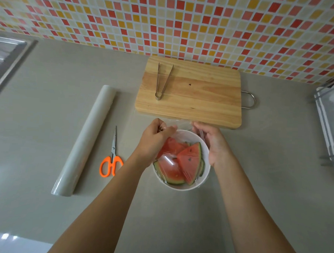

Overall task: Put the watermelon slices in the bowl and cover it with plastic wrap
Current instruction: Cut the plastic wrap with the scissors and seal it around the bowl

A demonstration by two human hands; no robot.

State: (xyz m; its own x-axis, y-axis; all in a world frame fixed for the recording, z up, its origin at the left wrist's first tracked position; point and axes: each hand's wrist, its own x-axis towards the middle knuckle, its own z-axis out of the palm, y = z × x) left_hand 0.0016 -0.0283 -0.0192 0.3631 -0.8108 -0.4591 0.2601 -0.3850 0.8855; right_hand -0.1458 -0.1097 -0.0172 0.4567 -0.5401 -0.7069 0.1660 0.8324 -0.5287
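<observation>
From where I stand the slices are in and the covering is under way. The white bowl [179, 187] sits on the grey counter [264, 196] right in front of the person, with the watermelon slices [188, 162] piled inside and a cut sheet of plastic wrap [182, 125] draped over them. At the bowl's far-left rim the left hand [156, 138] has its fingers bunched, pinching the film. At the far-right rim the right hand [212, 142] curls its fingers around the other corner. The near rim looks already sealed, so I'd say the next move is to pull the far edge taut and press it down over the rim without letting it crease or cling to itself. There is room for that: bare counter lies on both sides of the bowl. Left of it lie the orange-handled scissors [112, 163], and further left the roll [86, 138], both well apart from it. Just beyond the bowl the wooden cutting board [201, 97] carries the tongs [162, 82], and its near edge sits close to the loose film. Far right of the bowl a rack [328, 132] shows at the frame's edge.
</observation>
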